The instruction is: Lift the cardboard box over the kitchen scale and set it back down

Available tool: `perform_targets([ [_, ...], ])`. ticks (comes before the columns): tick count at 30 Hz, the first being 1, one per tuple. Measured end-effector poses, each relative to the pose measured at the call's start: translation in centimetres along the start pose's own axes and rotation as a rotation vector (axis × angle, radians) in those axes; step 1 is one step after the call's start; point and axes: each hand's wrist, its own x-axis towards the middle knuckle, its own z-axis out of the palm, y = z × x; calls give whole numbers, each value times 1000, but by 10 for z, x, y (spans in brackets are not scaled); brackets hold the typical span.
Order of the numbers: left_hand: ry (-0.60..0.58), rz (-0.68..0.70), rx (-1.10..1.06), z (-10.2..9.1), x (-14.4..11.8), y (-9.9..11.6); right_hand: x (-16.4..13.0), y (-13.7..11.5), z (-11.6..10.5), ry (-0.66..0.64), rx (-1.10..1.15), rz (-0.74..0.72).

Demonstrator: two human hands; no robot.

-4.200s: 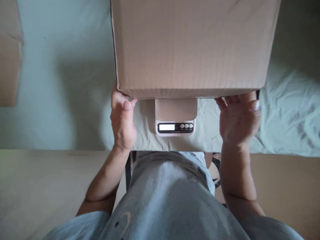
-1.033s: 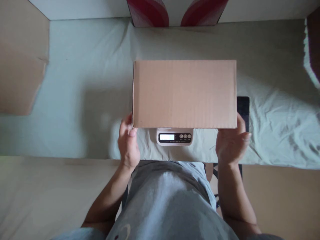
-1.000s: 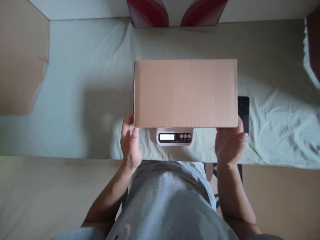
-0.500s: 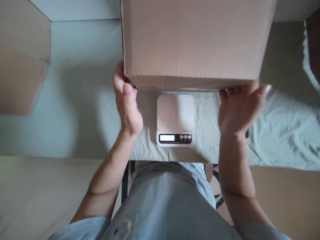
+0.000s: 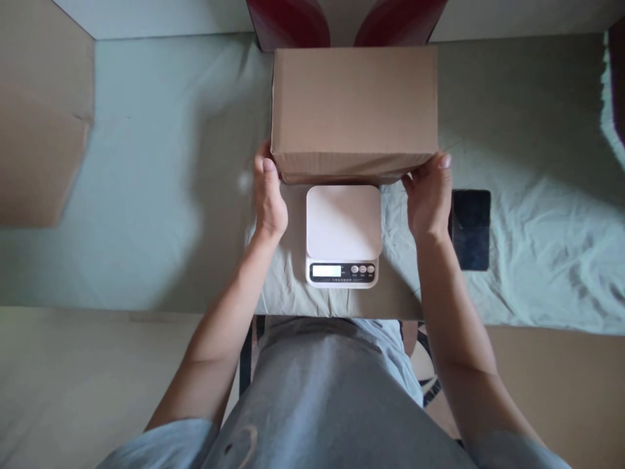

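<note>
The left hand [image 5: 270, 202] and right hand [image 5: 430, 195] hold a brown cardboard box [image 5: 354, 101] by its near corners, though whether its underside meets the green cloth [image 5: 146, 130] is hard to tell from above. Just nearer the body sits a white scale [image 5: 343, 221] with a lit display [image 5: 326, 270]. A flat dark object [image 5: 472, 231] lies beside the right forearm, and more cardboard [image 5: 39, 137] stands at far left.

A plain brown cardboard box [image 5: 354, 104], top and near faces showing, stretched crosswise just beyond a white scale [image 5: 344, 223]. The scale lay flat on pale green cloth [image 5: 547, 260], its display [image 5: 327, 270] lit beside three round buttons [image 5: 362, 269].
</note>
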Motion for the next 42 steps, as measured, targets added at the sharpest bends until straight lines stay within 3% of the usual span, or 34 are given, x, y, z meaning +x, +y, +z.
perform_targets([
  [5,87,-33,7,-11,2,-5,3,8,-13,73,27,75],
  [12,100,-162,-78,-27,12,-19,8,26,-27,58,61,93],
  [16,71,-172,-58,-23,8,-9,6,17,-23,55,43,106],
  [21,-80,-97,-62,-7,9,6,6,4,-3,-32,17,54],
  [26,-121,-42,-64,7,11,35,7,-16,7,34,44,59],
  [29,-132,30,-51,7,-6,68,-10,-43,5,40,58,-11],
  [33,-78,-31,-32,2,-44,97,-49,-68,1,41,54,-43],
  [37,-40,-67,-43,-2,-74,97,-78,-63,-2,102,35,-21],
  [42,-34,-64,-71,-4,-93,91,-95,-55,-5,113,39,-9],
])
